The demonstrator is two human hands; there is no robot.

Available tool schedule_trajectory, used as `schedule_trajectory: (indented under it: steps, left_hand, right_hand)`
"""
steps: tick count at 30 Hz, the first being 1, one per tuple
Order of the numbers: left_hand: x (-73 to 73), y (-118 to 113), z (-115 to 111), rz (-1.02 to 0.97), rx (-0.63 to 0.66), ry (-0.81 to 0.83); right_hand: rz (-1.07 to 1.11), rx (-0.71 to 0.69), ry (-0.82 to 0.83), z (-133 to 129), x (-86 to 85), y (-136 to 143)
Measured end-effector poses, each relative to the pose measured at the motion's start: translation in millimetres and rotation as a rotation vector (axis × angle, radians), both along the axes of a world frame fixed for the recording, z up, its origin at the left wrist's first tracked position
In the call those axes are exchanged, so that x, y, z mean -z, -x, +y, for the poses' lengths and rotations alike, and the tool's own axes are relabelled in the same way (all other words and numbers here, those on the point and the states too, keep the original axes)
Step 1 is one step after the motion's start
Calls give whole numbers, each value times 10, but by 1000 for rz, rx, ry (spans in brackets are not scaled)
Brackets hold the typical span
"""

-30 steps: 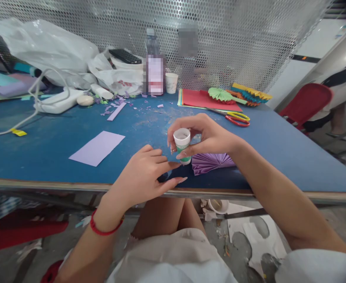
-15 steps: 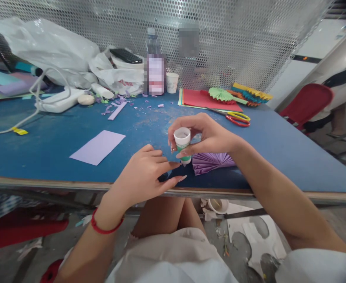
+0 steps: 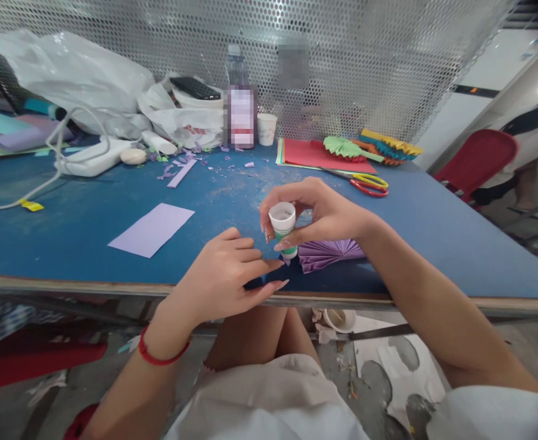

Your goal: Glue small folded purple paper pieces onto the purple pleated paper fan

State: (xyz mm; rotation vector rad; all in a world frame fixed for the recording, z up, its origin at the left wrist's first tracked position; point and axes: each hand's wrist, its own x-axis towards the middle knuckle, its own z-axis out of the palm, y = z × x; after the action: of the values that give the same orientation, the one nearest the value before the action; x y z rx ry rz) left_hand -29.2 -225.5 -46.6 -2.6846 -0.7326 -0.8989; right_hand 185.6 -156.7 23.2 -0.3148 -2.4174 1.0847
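A person sits at the front edge of a blue bench (image 3: 456, 244). Near the middle of that edge, their right hand (image 3: 326, 211) holds a small white-and-green container (image 3: 282, 221), roughly upright, its open mouth facing up. The right fingers pinch its sides; I cannot tell whether its base touches the bench. The left hand (image 3: 223, 275) is empty, thumb and index finger spread apart, the index tip just beside a small purple scrap (image 3: 287, 262) at the container's foot. A pleated purple paper fan (image 3: 328, 252) lies right of the container, partly hidden by the right wrist. A lavender sheet (image 3: 152, 230) lies flat toward the front left corner. Toward the back right corner are scissors (image 3: 353, 176) with yellow and red handles, beside a red sheet (image 3: 303, 153) that bears a pleated green paper piece (image 3: 342, 146). A paper cup (image 3: 267, 129) stands along the back edge.
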Motion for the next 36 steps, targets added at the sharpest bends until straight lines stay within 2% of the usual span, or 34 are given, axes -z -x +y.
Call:
schedule_trajectory:
  steps: [5,11,14,18,25,30,36]
  left_hand:
    - [-10,-15,3,36,31,35]
    - [-17,-24,-4,18,-14,-7]
    - [-23,-26,-8,-15,-105,-55]
    - [-7,-28,6,-28,-258,-82]
    - [4,-18,32,28,-212,24]
    - [-12,-25,24,9,-206,31]
    - [2,-21,17,38,-229,3]
  right_hand:
    - [93,30,-67,31,25,-16]
    - [193,73,-115,38,18,-43]
    - [167,111,-146,48,59,-14]
    - [157,91,-149,71,122,25]
    - [150,110,-187,85,150,43]
    - [220,202,-182,66,116,27]
    - [148,124,-74,59,100,23]
